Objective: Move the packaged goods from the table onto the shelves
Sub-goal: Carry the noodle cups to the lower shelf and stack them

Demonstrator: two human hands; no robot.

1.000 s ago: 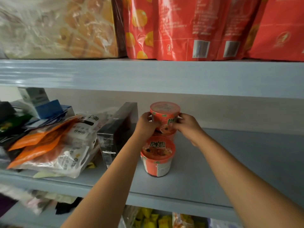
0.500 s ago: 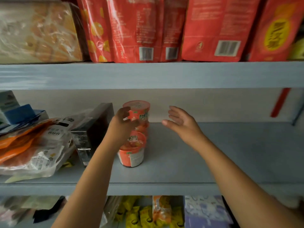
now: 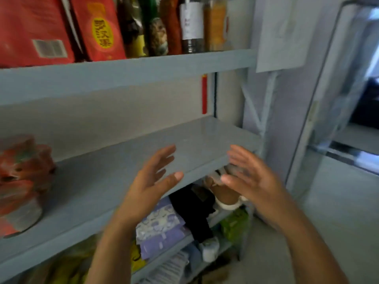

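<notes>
grey-blue metal shelves fill most of the view, tilted by the angle of the head camera. both hands hang in front of the middle shelf with nothing in them. the left hand is spread wide, palm turned toward the right, fingers splayed and thumb pointing out over the shelf's front edge. the right hand faces it, also wide and empty, fingers fanned upward; the two palms are near each other but apart, and neither touches the shelf.

the task's goods, red noodle cups, stand stacked at the far left of the middle shelf, well apart from both hands. they are badly blurred, so it looks like two or three cups but the count is hard to tell. the rest of that shelf board is bare grey surface.

on the upper shelf stand red packets, one with a yellow oval label, and beside them to the right a row of dark bottles and jars.

below the middle shelf, lower boards hold purple-and-white printed packs, a black item, a green bag and yellow packets. to the right of the shelving a pale wall panel and a metal-framed doorway show, with light floor beneath.
</notes>
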